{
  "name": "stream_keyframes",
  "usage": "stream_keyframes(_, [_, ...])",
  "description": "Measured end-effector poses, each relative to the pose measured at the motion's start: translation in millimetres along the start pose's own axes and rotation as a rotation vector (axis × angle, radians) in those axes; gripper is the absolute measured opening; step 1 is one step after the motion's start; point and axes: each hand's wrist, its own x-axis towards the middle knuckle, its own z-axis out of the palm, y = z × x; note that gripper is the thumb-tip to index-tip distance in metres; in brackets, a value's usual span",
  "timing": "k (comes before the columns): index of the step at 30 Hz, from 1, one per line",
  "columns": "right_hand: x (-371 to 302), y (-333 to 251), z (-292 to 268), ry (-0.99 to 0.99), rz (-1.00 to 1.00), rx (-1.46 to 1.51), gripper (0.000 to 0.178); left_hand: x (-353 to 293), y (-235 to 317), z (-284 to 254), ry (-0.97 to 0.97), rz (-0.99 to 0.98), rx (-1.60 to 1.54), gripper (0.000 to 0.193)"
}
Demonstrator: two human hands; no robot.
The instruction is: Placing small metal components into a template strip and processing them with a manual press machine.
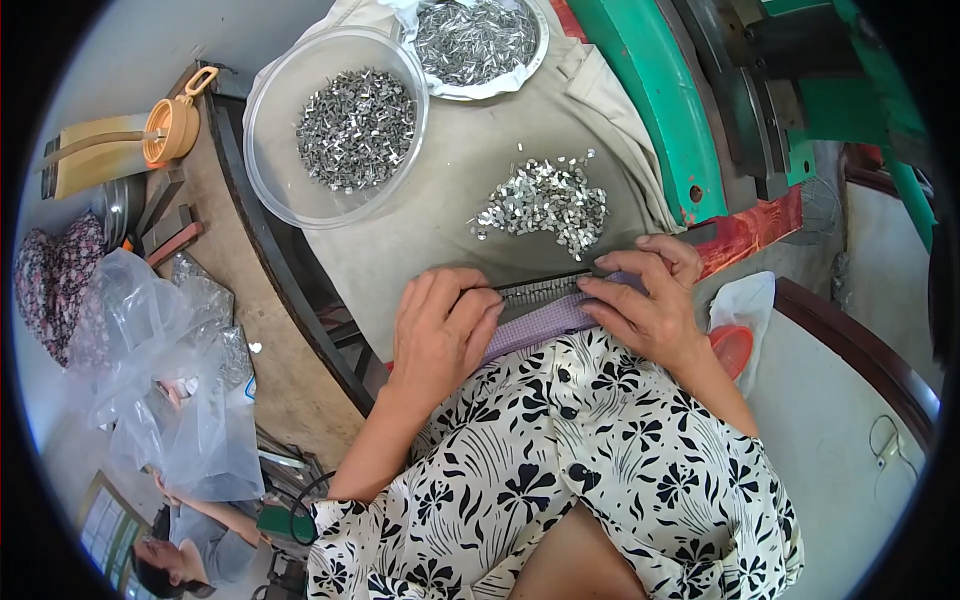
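Note:
Against the table's near edge lies a dark narrow strip (543, 290) with a row of small metal pieces along it. My left hand (440, 325) is closed at its left end, fingers curled. The fingers of my right hand (648, 300) are bent and pressed on its right end; whether they also pinch a loose piece is too small to tell. Just beyond the strip is a loose pile of small shiny metal pieces (560, 205). A purple checked cloth (530, 328) lies under my hands, against my patterned shirt.
A clear plastic bowl (268, 150) of short metal pieces stands at the far left. Behind it is a white-lined dish (490, 92) of slender metal pieces. A green machine (650, 90) rises at the right. Plastic bags (190, 400) lie left; another person (200, 550) is lower left.

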Motion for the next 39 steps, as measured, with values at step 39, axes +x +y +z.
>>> stream_keyframes(39, [0, -16, 9, 0.066, 0.004, -0.013, 0.029, 12, 12, 19, 0.028, -0.006, -0.004, 0.022])
